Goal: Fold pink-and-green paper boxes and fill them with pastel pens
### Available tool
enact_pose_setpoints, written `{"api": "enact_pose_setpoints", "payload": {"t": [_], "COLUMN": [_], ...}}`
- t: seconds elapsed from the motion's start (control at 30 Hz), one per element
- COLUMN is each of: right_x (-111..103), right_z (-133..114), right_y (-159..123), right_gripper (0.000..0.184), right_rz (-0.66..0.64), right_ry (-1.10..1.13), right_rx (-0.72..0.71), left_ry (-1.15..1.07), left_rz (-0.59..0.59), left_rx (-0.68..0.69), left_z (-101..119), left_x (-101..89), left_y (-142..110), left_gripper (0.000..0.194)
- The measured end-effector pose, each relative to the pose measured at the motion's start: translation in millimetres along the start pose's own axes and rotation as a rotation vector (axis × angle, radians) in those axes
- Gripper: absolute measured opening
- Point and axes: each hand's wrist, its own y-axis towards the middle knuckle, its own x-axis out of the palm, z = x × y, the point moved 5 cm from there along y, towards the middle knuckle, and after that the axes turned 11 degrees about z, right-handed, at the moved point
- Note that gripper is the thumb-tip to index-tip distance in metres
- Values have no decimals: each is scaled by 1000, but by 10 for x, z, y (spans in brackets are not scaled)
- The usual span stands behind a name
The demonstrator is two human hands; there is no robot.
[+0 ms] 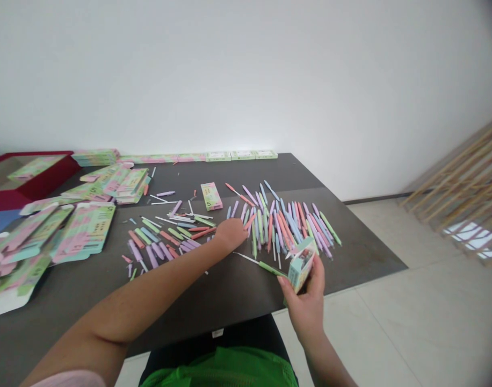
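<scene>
Reaching out over the dark table (214, 301), my left hand (231, 233) rests on the pile of colored pens (288, 223). Its fingers are curled down on an orange pen (250, 221), but I cannot tell if they grip it or only touch it.

My right hand (306, 303) is closed around a small open box (300, 264). The box is up off the table, near the front edge, and its open flap points up toward the pens. A green pen (270, 267) with a thin white tip lies on the table just beside the box.

The pens are pink, purple, blue, green and orange (lots of them!). Most lie side by side in a long row in front of me. More pens (161, 239) lie loose to the left of my left hand, mixed with thin white sticks.

One closed box (211, 195) lies flat behind the pens. Flat, unfolded boxes (85, 228) are spread over the left side of the table, some in stacks. A red tray (40, 180) sits at the far left corner. More closed boxes (241, 155) line the back edge by the white wall (246, 75).
</scene>
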Motion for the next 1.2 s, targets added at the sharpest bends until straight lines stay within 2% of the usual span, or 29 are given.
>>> {"api": "enact_pose_setpoints", "payload": {"t": [0.13,0.2,0.27,0.33,0.37,0.43,0.5,0.57,0.67,0.87,1.2], "right_x": [-8,-32,-69,-103,-113,-111,-88,-61,-31,-4,10], "right_z": [-11,-18,-49,-108,-143,-199,-230,-245,-269,-314,-379], "right_y": [-17,-13,5,31,43,65,80,81,59,6,-8], "right_gripper": [88,87,84,80,77,72,68,67,65,64,55], "right_rz": [3,7,13,15,11,-22,-73,-116,-138,-152,-180], "right_ry": [-41,-94,-162,-231,-265,-330,-376,-396,-415,-437,-538], "right_rx": [-75,-148,-261,-404,-477,-588,-642,-659,-685,-752,-885], "left_ry": [-30,-64,-113,-202,-351,-577,-587,-532,-476,-370,-198], "left_rz": [76,124,180,245,296,272,271,241,191,99,-3], "left_rx": [-10,-9,12,56,102,221,377,503,530,560,626], "left_z": [-15,-42,-70,-92,-93,-83,-67,-63,-106,-49,190], "left_x": [-139,-308,-554,-850,-1012,-1251,-1420,-1477,-1441,-1398,-1484], "left_y": [5,-21,-127,-341,-489,-825,-1159,-1411,-1555,-1514,-1487], "left_gripper": [24,21,22,28,31,30,21,20,25,23,24]}}
